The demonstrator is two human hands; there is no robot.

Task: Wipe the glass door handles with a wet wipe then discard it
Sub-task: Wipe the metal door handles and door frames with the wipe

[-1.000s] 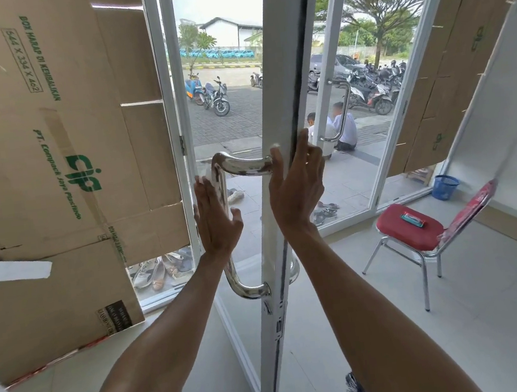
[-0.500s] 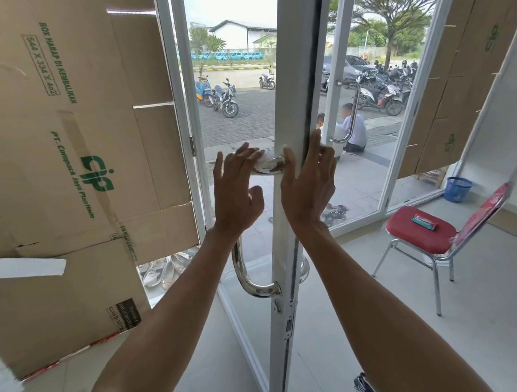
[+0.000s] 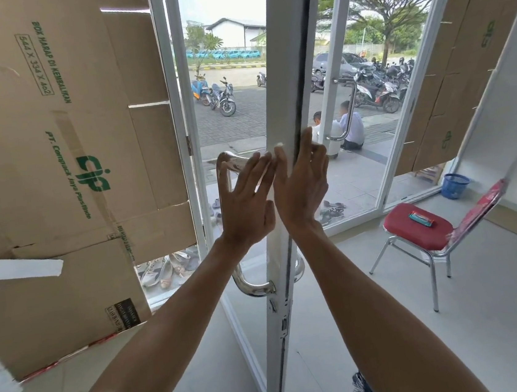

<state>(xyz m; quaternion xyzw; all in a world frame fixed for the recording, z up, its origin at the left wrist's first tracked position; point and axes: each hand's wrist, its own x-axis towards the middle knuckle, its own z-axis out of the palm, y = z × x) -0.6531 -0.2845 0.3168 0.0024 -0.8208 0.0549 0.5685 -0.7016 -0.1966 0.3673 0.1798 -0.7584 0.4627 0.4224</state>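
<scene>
A chrome door handle (image 3: 227,180) is fixed to the white edge frame of a glass door (image 3: 275,103) that stands ajar in front of me. My left hand (image 3: 245,200) lies with fingers spread over the handle's top arm. On the other side of the door's edge, my right hand (image 3: 303,187) presses flat, fingers apart. I see no wipe in either hand. A second chrome handle (image 3: 350,111) hangs on the far door leaf. A green and orange wipes pack (image 3: 422,219) lies on a red chair (image 3: 396,228) at the right.
Flattened cardboard (image 3: 52,154) covers the glass at left and more at upper right. A blue basket (image 3: 454,184) stands in the right corner by the wall. Shoes (image 3: 165,269) lie outside the threshold. Two people sit outside beyond the far door.
My left hand has risen from beside the handle's upright bar to its top arm, close to my right hand. The right hand stays on the door's edge.
</scene>
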